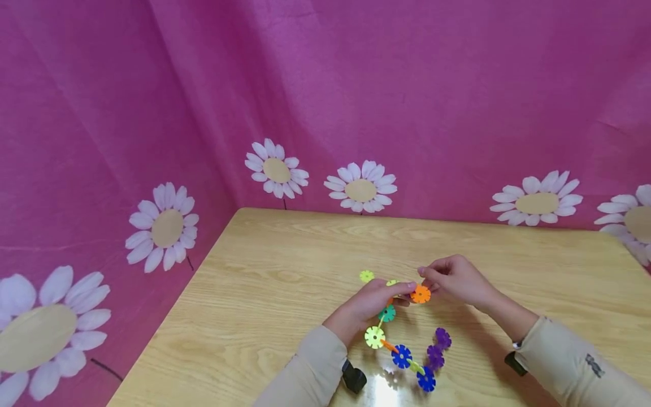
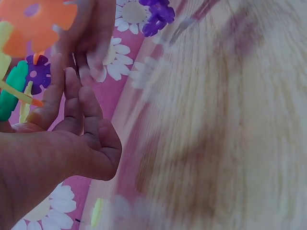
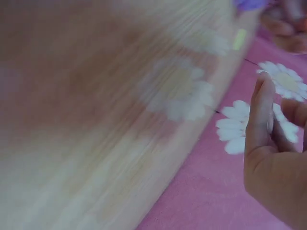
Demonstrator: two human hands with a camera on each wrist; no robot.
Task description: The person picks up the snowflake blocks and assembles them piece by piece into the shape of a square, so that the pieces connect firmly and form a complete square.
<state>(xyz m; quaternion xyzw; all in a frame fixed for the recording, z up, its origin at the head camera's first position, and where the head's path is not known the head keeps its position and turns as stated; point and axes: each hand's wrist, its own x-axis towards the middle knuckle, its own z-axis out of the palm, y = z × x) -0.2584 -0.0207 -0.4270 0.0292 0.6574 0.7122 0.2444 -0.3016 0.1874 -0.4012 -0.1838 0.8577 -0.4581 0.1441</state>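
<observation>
A chain of notched plastic discs hangs from my left hand [image 1: 370, 301], which pinches it near an orange disc [image 1: 421, 294] between thumb and fingers. From there the chain loops down through a green disc [image 1: 387, 312], a yellow disc [image 1: 374, 337] and a blue disc [image 1: 402, 356], ending in purple discs [image 1: 435, 356] on the right. My right hand [image 1: 460, 280] is just right of the orange disc, its fingers loosely bent. In the right wrist view nothing shows between the right fingers [image 3: 261, 112].
One loose yellow disc [image 1: 367, 276] lies on the wooden table [image 1: 285, 254] beyond my left hand. A pink cloth [image 1: 407, 85] with printed daisies hangs along the table's back and left edges. Black straps [image 1: 353, 377] sit at the wrists.
</observation>
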